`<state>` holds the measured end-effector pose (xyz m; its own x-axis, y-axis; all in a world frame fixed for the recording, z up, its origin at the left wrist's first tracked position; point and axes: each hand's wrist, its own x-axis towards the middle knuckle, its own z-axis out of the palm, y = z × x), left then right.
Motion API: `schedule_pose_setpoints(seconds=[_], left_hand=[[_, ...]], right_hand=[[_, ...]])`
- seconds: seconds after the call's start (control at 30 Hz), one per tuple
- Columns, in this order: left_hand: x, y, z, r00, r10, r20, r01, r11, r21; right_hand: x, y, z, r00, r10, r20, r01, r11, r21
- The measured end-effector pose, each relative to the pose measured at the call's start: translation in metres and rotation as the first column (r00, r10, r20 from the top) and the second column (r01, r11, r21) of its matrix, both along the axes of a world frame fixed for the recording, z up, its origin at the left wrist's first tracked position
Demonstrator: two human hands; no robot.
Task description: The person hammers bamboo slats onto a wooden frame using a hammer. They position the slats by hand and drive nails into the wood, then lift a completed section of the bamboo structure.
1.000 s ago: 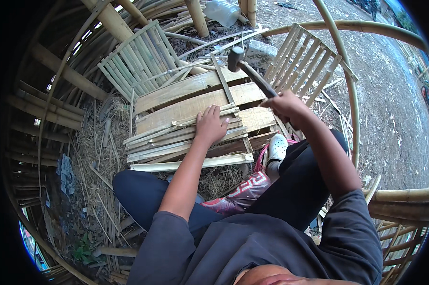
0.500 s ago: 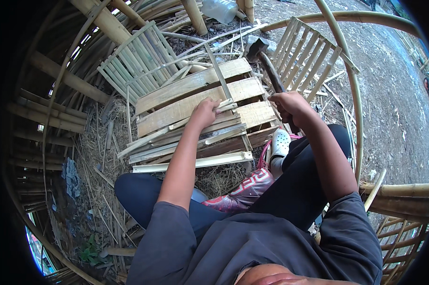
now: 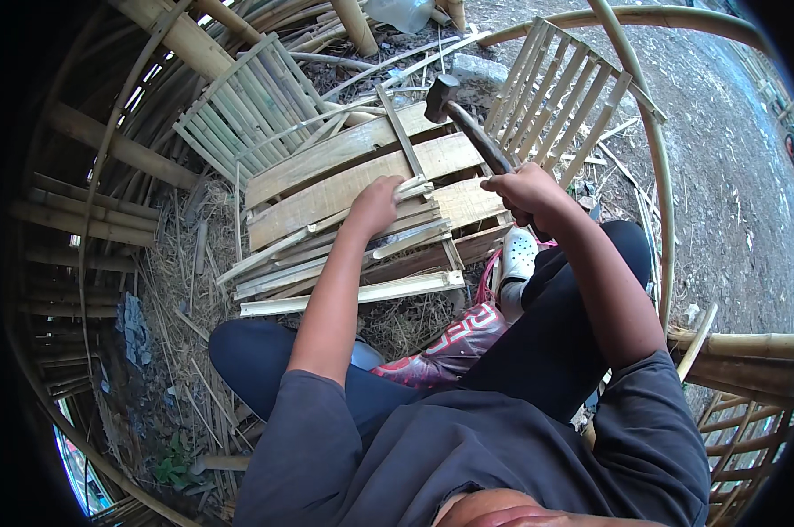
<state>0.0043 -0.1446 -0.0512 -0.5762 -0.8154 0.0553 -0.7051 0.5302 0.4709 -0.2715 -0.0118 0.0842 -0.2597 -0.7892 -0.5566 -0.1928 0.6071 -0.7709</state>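
Note:
My right hand (image 3: 529,191) is closed round the wooden handle of a hammer (image 3: 480,136). The dark hammer head is raised at the far side, over the end of the planks, touching nothing that I can see. My left hand (image 3: 375,206) grips split bamboo strips (image 3: 412,189) near their right end, its fingertips partly hidden. Those strips lie across a low platform of pale wooden planks (image 3: 327,189). A narrow crosspiece (image 3: 401,132) runs over the planks beyond my left hand. More bamboo strips (image 3: 353,292) lie along the platform's near side.
Slatted bamboo panels stand behind the platform, one at the left (image 3: 256,110) and one at the right (image 3: 559,92). A curved bamboo pole (image 3: 660,202) rises at the right. My foot in a white clog (image 3: 520,255) is beside the planks. Straw and bamboo scraps (image 3: 182,263) litter the ground.
The hammer head has swung to the left, and its handle leans further left. My left hand stays on the bamboo strips, its fingers now curled closer round them.

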Motion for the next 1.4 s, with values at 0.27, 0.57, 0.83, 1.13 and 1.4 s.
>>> schedule_pose_setpoints(seconds=[0.27, 0.57, 0.83, 1.13, 1.4], left_hand=[[-0.008, -0.003, 0.031, 0.973, -0.010, 0.231, -0.020, 0.991, 0.129], [-0.016, 0.029, 0.051, 0.962, -0.051, 0.267, 0.066, 0.997, -0.047], [-0.016, 0.092, 0.055, 0.859, -0.296, 0.417, 0.296, 0.953, 0.066], [-0.011, 0.086, 0.037, 0.854, -0.318, 0.412, 0.331, 0.943, 0.042], [-0.022, 0.094, 0.052, 0.922, -0.238, 0.306, 0.243, 0.970, 0.022]], right_hand=[[0.006, -0.006, 0.005, 0.998, 0.026, -0.065, -0.025, 1.000, 0.009], [0.003, -0.010, 0.007, 0.998, -0.007, -0.058, 0.007, 1.000, -0.004], [0.006, -0.010, 0.007, 0.999, -0.013, -0.029, 0.013, 1.000, 0.003], [0.010, -0.011, 0.005, 0.997, -0.010, -0.072, 0.010, 1.000, 0.000], [0.007, -0.018, -0.002, 0.997, -0.050, -0.057, 0.051, 0.999, 0.002]])
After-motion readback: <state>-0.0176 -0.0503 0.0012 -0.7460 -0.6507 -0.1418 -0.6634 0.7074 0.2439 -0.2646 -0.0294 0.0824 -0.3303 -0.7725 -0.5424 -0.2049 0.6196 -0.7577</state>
